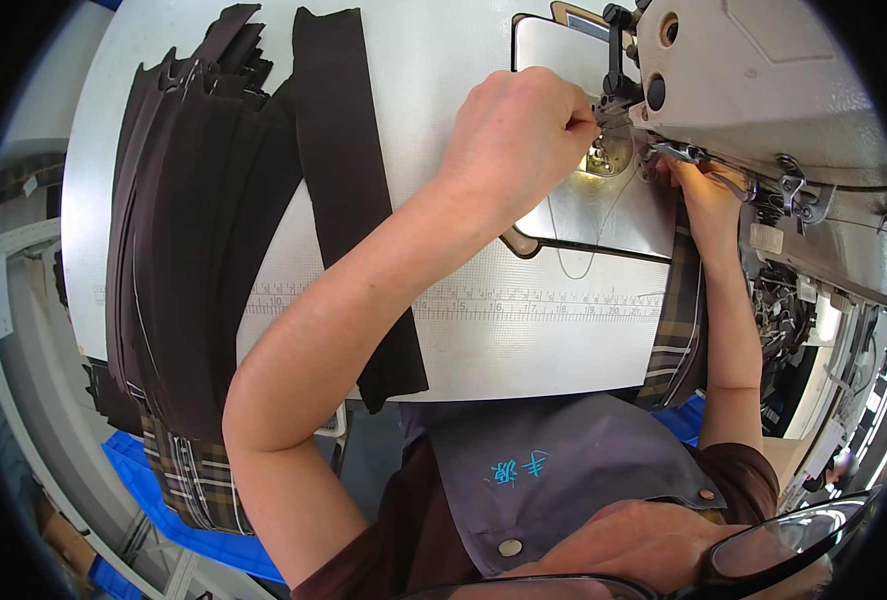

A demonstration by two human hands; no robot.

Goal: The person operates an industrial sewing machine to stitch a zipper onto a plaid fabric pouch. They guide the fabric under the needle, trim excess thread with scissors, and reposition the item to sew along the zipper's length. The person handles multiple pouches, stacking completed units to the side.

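My left hand [523, 125] is closed with its fingertips pinched together, right beside the needle area of the sewing machine [763, 90]. Whatever lies between those fingertips is too small to make out. On the machine's other side, my right hand [708, 200] reaches up to a metal presser part [678, 152]; its fingertips are drawn together and partly hidden there. Thin thread [553, 215] trails over the shiny metal plate [588, 225] and loops past its near edge. A small lamp lights the needle area.
Dark fabric strips lie stacked [188, 220] at the left, one single strip [343, 150] beside them. Plaid fabric [198, 480] hangs over a blue bin [143, 470]; more plaid cloth [675, 320] drapes near my right forearm. A ruler scale [463, 305] crosses the white table [523, 350].
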